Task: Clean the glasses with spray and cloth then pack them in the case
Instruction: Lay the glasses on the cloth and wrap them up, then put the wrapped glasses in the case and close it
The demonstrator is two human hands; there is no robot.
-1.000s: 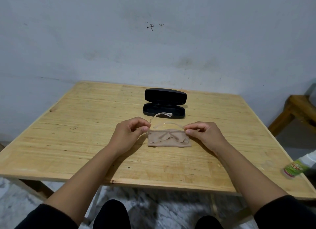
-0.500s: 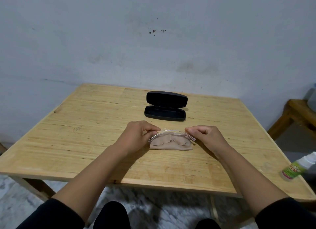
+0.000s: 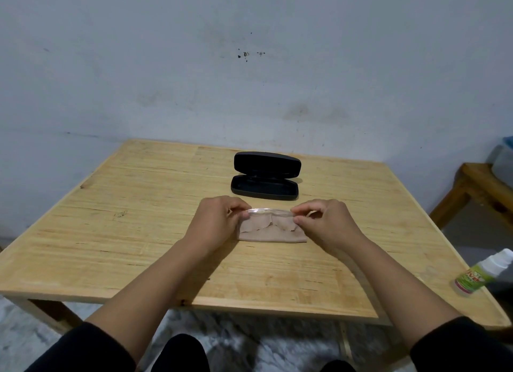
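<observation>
my left hand (image 3: 215,221) sits on the left of the middle of the wooden table (image 3: 111,233), fingers curled in and pinched on the left end of the clear-framed glasses (image 3: 268,211). the frame is see-through, so i can make out only its top edge as a pale bar running between my two hands; whether the temples are folded in i cannot tell. the glasses rest on the beige cloth (image 3: 272,231), which lies flat on the table just under them, its upper edge rumpled and its lower edge straight. behind the cloth, further from me and near the middle of the table, the black case (image 3: 265,181) lies open, its lid standing up at the back and its lower shell facing up; it is apart from the glasses and the cloth. my right hand (image 3: 326,223) mirrors the left one, thumb and forefinger closed on the right end of the frame, the other fingers bent loosely above the cloth. both forearms are bare up to dark sleeves at the bottom. far to the right, at the table's right edge and well apart from my hands, the spray bottle (image 3: 484,274) lies on its side, white cap pointing up and right, green label showing.
</observation>
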